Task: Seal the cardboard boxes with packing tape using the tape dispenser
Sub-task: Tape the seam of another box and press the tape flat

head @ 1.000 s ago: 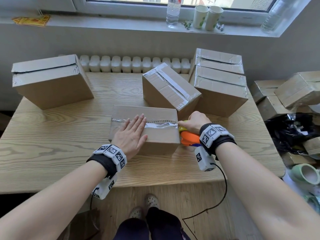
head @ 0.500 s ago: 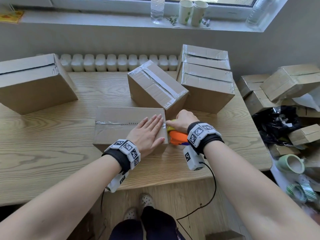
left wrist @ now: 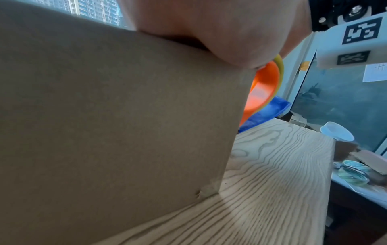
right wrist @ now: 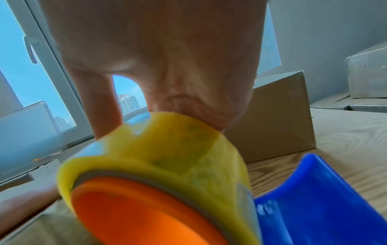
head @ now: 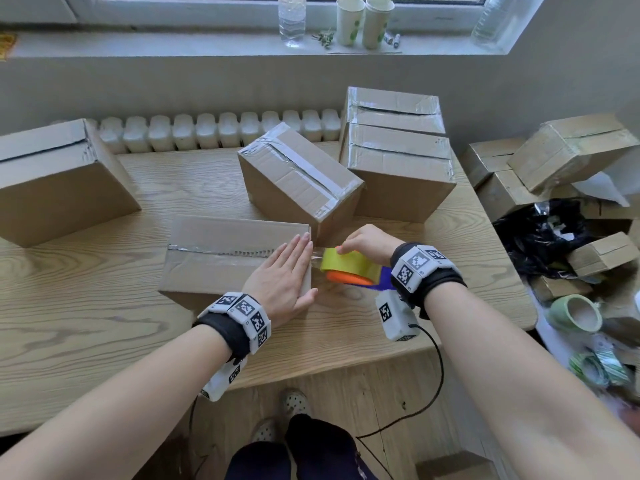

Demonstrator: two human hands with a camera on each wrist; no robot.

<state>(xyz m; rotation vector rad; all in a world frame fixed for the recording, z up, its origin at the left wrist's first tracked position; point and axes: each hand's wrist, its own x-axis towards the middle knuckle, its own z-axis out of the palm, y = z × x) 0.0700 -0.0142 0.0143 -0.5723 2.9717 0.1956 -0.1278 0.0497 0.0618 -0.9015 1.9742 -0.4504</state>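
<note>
My left hand (head: 282, 278) lies flat, fingers straight, on the right end of the near box (head: 221, 251) by the desk's (head: 86, 306) front edge. Just right of it, my right hand (head: 367, 242) grips the tape dispenser (head: 349, 268) — yellow roll, orange hub. Beyond stand taped boxes (head: 301, 174) — toward the back edge.

A wooden table (head: 86, 299) with strong grain lies under the hands. Beyond them a white radiator (head: 214, 131) runs along the table's far edge, below a grey wall (head: 173, 84). Above that is a windowsill (head: 138, 46) and a window (right wrist: 18, 54) showing blue sky and tall buildings; daylight comes in. A second grey wall (head: 588, 64) rises to the right of the hands. Below the table's near edge, wooden boards (head: 346, 393) show.
</note>
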